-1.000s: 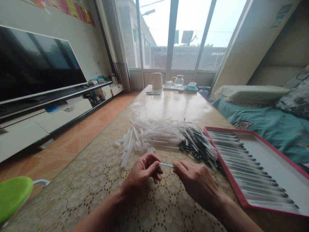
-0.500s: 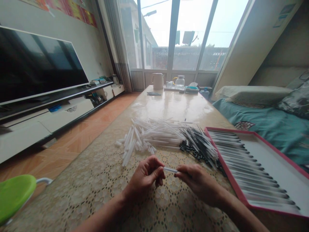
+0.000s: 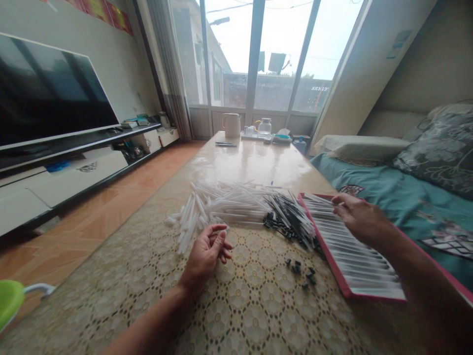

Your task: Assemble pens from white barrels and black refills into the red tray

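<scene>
My right hand [image 3: 356, 217] is over the far end of a red-rimmed box [image 3: 342, 283]. Its thumb and fingers are pinched around the end of a slim white pen [image 3: 320, 198], at the top of a row of similar pens [image 3: 349, 251] lying side by side. My left hand [image 3: 210, 249] hovers above the tablecloth with nothing in it, fingers loosely bent and apart. Just beyond it lies a heap of white plastic tubes [image 3: 232, 202]. Thin dark rods with black ends [image 3: 290, 217] are piled beside the box. Several small black caps [image 3: 297, 268] lie loose nearer me.
A patterned cloth [image 3: 254, 296] covers the long table. At its far end stand a beige jug [image 3: 232, 125], a glass pitcher [image 3: 264, 128] and a tissue pack [image 3: 283, 136]. A sofa [image 3: 373, 180] is on the right, a green stool [image 3: 10, 301] at left.
My right hand has moved from the middle, where both hands held a white pen, to the box's far end. The left hand has let go and shifted left. The view has turned right.
</scene>
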Demonstrator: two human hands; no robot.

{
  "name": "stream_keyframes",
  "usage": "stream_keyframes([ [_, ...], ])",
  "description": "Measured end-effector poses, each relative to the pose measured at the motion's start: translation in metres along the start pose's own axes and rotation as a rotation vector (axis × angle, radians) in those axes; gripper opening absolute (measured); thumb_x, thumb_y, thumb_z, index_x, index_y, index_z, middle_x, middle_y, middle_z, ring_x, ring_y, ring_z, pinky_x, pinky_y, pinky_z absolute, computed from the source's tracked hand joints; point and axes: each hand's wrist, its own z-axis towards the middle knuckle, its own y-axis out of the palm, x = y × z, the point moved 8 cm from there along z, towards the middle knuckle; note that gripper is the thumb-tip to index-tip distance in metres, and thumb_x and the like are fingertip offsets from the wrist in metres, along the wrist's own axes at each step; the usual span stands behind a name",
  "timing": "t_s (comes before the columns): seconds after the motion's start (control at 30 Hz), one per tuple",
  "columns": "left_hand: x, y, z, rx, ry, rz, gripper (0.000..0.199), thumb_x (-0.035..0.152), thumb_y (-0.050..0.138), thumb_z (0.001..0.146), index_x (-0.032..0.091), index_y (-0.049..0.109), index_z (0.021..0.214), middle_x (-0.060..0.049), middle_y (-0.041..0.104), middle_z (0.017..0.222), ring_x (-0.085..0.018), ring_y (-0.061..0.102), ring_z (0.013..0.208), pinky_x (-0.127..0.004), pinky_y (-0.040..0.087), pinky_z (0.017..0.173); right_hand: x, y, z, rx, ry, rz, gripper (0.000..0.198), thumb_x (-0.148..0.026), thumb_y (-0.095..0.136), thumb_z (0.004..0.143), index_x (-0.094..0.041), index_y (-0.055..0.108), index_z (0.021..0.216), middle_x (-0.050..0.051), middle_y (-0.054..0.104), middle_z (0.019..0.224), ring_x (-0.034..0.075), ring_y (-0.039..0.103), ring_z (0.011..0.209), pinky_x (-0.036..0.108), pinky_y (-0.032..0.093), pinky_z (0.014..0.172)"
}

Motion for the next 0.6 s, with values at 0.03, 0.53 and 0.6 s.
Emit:
stream_keyframes([
  [0.03, 0.000, 0.000, 0.000, 0.001, -0.001, -0.002, 0.045, 0.045, 0.060, 0.077, 0.012, 0.048, 0.106, 0.000, 0.063, 0.062, -0.011, 0.059, 0.049, -0.019, 0.042, 0.043, 0.015, 0.006, 0.004, -0.013, 0.031, -0.048, 0.021, -0.024, 0.045, 0.084, -0.019, 0.062, 0.095, 0.011, 0.069, 0.080, 0.024, 0.064, 0.071, 0.030, 0.042, 0.059],
  [0.53, 0.001, 0.000, 0.000, 0.001, 0.004, -0.014, 0.034, 0.040, 0.061, 0.078, 0.013, 0.052, 0.097, 0.000, 0.062, 0.061, -0.011, 0.059, 0.047, -0.020, 0.042, 0.041, 0.046, 0.081, 0.011, -0.031, -0.033, -0.185, 0.020, -0.023, 0.050, 0.082, -0.015, 0.063, 0.096, 0.015, 0.063, 0.100, 0.029, 0.057, 0.094, 0.037, 0.039, 0.074],
  [0.6, 0.000, 0.000, 0.000, 0.005, 0.004, -0.008, 0.033, 0.039, 0.059, 0.079, 0.013, 0.052, 0.096, 0.000, 0.061, 0.061, -0.011, 0.058, 0.047, -0.020, 0.041, 0.041, 0.039, 0.077, 0.012, 0.002, -0.034, -0.190, 0.021, -0.023, 0.051, 0.082, -0.013, 0.063, 0.096, 0.016, 0.062, 0.099, 0.030, 0.056, 0.094, 0.038, 0.040, 0.074],
])
